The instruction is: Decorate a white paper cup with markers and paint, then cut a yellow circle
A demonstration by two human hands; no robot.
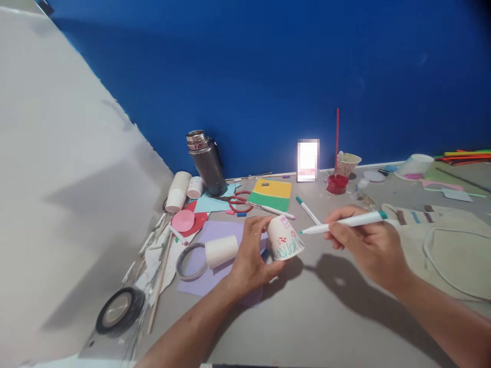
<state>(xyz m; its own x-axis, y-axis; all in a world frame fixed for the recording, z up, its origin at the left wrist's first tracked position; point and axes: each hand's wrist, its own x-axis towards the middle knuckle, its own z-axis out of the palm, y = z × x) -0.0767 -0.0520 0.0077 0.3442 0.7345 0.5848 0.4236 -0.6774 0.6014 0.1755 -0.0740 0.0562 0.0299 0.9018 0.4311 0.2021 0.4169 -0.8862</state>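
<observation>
Cup (284, 241), head view: green strokes, red flowers and purple grid on its wall; it tilts, wide end down, gripped between thumb and fingers of left hand (251, 255). Right hand (370, 248) pinches one white marker (358, 221), green tip just beside cup. Beyond right hand: one second marker (308, 210); one bright screen (307, 157), content blurred. Left of left hand: one plain cup (221, 251), one grey ring (192, 278).

The left hand (251, 250) grips a tilted paper cup (283, 240) with red and green drawing; the right hand (368, 243) holds a white marker (355, 220), its green tip just beside the cup. At the table's (299, 327) far left I see a dark flask (207, 167) near red-handled scissors (235, 201) and, nearer, a plain cup (222, 251) on purple paper (218, 228).
</observation>
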